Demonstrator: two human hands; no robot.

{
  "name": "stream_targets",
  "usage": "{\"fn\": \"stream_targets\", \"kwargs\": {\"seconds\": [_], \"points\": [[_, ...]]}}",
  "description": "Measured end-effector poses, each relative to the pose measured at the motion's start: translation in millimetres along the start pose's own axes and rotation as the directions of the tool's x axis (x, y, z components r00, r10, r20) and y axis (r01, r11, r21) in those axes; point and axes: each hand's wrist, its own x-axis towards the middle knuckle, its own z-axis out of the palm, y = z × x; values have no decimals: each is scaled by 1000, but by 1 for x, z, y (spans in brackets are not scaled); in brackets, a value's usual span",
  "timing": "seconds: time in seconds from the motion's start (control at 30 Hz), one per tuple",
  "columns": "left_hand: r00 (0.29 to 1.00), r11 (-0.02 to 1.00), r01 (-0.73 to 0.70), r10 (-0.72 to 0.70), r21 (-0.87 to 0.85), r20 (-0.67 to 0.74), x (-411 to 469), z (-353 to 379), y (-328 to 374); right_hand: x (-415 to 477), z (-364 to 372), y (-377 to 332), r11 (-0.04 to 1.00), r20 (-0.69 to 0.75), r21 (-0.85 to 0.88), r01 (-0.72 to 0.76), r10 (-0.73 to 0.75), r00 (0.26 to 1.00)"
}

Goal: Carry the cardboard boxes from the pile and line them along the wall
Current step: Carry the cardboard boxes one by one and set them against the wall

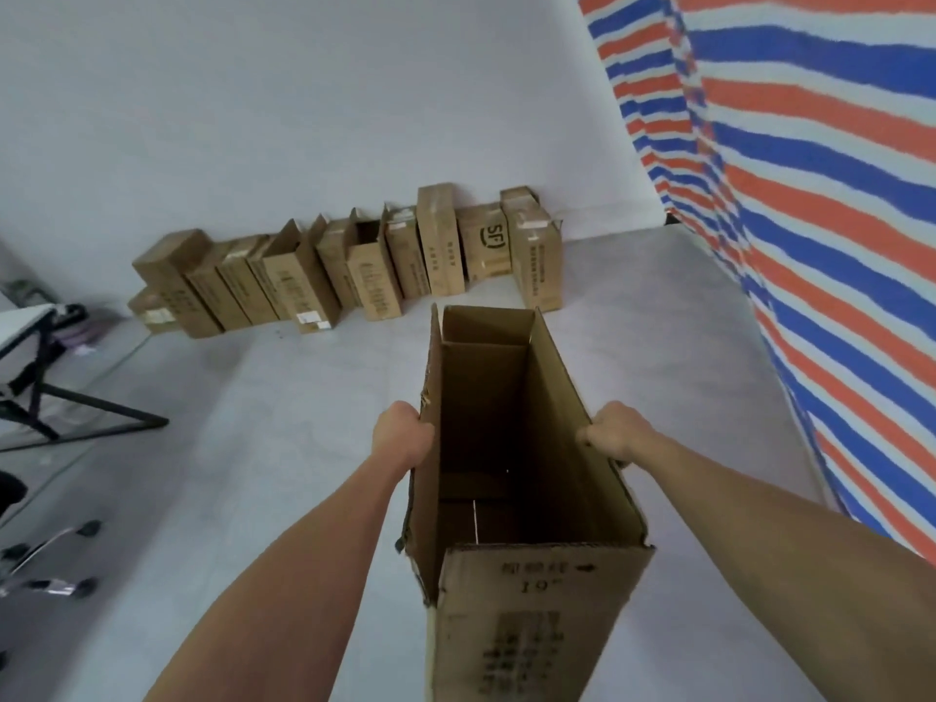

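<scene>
Open cardboard box: tall, narrow, top open, interior empty. It is held off the floor, in the lower centre of the head view, between both forearms. Printed text on the near end panel is too blurred to read.

Left hand: clenched on the rim of the box's left long wall, about midway along it. The hand sits on the outer face and its fingertips are hidden by the cardboard.

Right hand: grasps the rim of the right long wall, opposite the left hand. Its fingers curl over the edge towards the inside of the box. The box sits between the two hands, with each wall pinched at its top edge.

Row of boxes: stands on end, side by side, against the white wall, ahead of the held box and well apart from it. Several have open tops and one is marked "SF".

Grey floor. Red, white and blue striped tarp hangs at right. At the left edge are a black table frame and a chair base on castors.
</scene>
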Motion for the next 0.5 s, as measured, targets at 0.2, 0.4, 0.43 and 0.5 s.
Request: {"fn": "stream_targets", "kwargs": {"seconds": [0.2,0.4,0.43,0.5], "points": [[1000,998,-16,16,57,-3,134,-34,1,141,-26,-95,994,106,108,9,-21,994],[997,994,-76,75,79,19,287,-61,-15,277,-1,-180,990,130,131,-45,27,991],[995,993,-92,90,80,32,321,-67,-21,307,5,-198,988,128,141,-67,49,991],[992,989,-116,112,94,51,373,-82,-25,349,7,-229,986,126,136,-99,82,989]]}}
